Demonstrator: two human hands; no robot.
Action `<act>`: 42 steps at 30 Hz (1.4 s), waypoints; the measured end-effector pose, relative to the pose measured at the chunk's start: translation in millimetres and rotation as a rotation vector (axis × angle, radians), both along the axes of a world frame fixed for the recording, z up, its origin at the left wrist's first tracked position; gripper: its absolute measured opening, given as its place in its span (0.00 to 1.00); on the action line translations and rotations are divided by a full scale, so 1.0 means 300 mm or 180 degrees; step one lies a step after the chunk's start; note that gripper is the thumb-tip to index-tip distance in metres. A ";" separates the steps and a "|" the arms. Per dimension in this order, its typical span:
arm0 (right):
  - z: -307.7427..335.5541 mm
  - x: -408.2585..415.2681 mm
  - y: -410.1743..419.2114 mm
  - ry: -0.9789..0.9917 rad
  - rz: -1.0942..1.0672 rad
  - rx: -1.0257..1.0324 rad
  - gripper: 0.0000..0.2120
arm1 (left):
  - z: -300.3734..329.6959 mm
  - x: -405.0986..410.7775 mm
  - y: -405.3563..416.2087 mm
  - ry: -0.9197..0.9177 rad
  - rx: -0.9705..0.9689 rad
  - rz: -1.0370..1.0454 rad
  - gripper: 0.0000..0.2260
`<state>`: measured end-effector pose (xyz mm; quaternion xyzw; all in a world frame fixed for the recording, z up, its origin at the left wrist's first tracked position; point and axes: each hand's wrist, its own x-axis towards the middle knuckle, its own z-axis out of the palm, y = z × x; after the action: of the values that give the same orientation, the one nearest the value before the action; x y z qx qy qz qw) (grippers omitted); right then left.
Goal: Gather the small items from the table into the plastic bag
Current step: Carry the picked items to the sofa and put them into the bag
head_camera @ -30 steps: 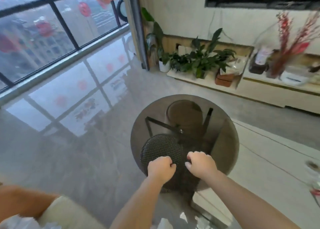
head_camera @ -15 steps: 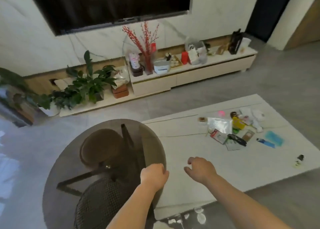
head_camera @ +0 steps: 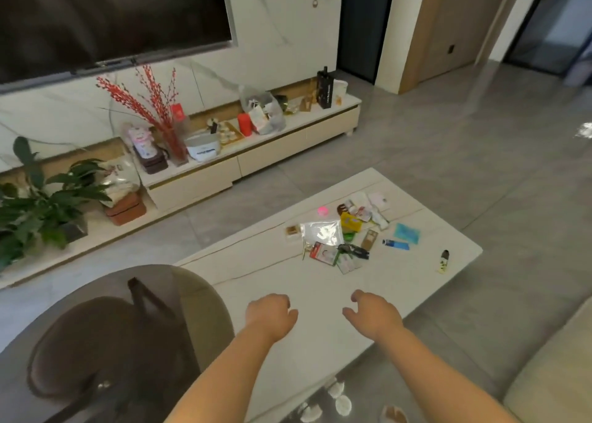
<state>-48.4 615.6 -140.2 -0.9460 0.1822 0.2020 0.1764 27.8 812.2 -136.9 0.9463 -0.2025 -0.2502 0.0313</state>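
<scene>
Since a moment ago our view has swung right, off the round glass side table [head_camera: 105, 326] and onto the white worktop [head_camera: 320, 294], and both hands have travelled with it, now hovering over the near bare part of the slab. Our left hand [head_camera: 270, 313] and right hand [head_camera: 373, 315] hold nothing; the fingers hang loosely curled, thumbs toward each other, which we read as readiness for a reach, not a grip.

The small items lie farther out, well apart from our hands, bunched around the clear plastic bag [head_camera: 322, 232], which lies flat among them. A red card [head_camera: 323, 253] and black clip [head_camera: 352, 250] lie just beside its near edge, a yellow packet [head_camera: 350, 222] at its right, a pink ball [head_camera: 323, 211] behind it. A blue tube [head_camera: 395, 244], teal sachet [head_camera: 407, 233] and small bottle [head_camera: 443, 261] are scattered to the right, toward the worktop's end.

Nothing is gathered yet; we judge the bag must be picked up and opened first, since flat it can take nothing.
</scene>
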 end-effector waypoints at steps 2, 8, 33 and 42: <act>-0.003 0.019 -0.105 -0.0044 0.0045 -0.0015 0.23 | 0.001 0.015 -0.108 -0.0056 0.0016 0.0064 0.19; -0.013 0.084 -0.465 -0.0008 0.0202 -0.0074 0.22 | -0.015 0.019 -0.481 0.0040 -0.0050 0.0336 0.19; -0.291 0.441 -1.096 0.0595 -0.0534 0.0261 0.23 | -0.282 0.479 -1.260 0.0647 -0.0354 0.0298 0.19; -0.601 0.543 -1.327 0.0738 -0.0483 0.0294 0.23 | -0.571 0.623 -1.505 0.0748 -0.0269 0.0235 0.18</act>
<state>114.4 217.4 -320.6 -0.8907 0.2628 0.3042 0.2123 214.7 360.7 -308.2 0.9151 -0.1729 -0.3492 0.1038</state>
